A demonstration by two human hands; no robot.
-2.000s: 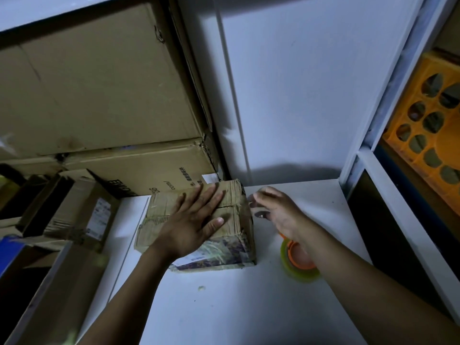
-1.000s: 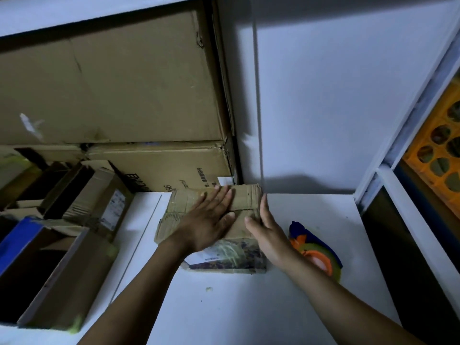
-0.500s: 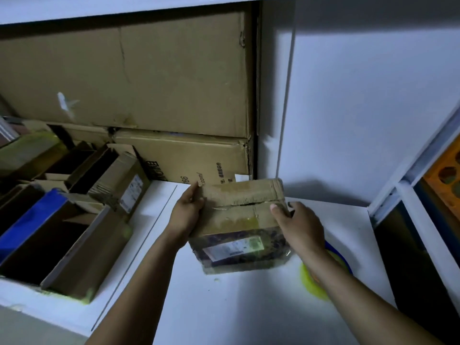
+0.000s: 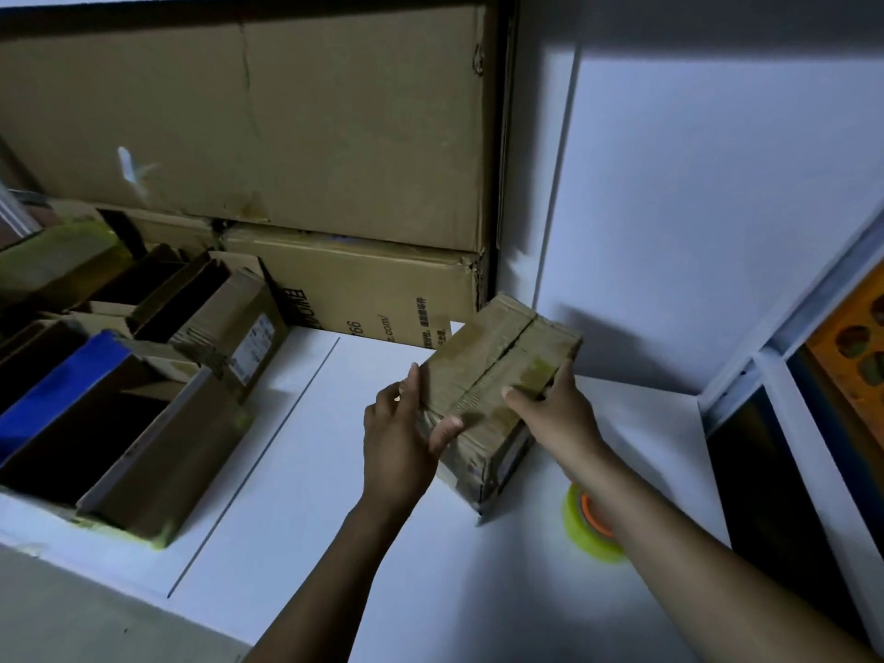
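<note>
A small taped cardboard parcel [image 4: 497, 370] is held tilted over the white table [image 4: 306, 471], one lower corner near the surface. My left hand [image 4: 397, 437] grips its near left edge, thumb on the top face. My right hand [image 4: 555, 413] grips its right side, fingers curled over the top. A seam runs across the parcel's top. A roll of tape [image 4: 586, 523] with an orange core lies on the table, partly hidden under my right forearm.
Large cardboard boxes [image 4: 287, 136] are stacked against the back wall. Several open boxes [image 4: 158, 423], one with a blue flap, stand at the left. A white wall panel rises behind the parcel. An orange crate [image 4: 856, 346] sits in shelving at the right.
Both hands went from lying flat on the parcel to gripping its sides. The parcel has come up off the table and turned, its labelled side now facing down to the right.
</note>
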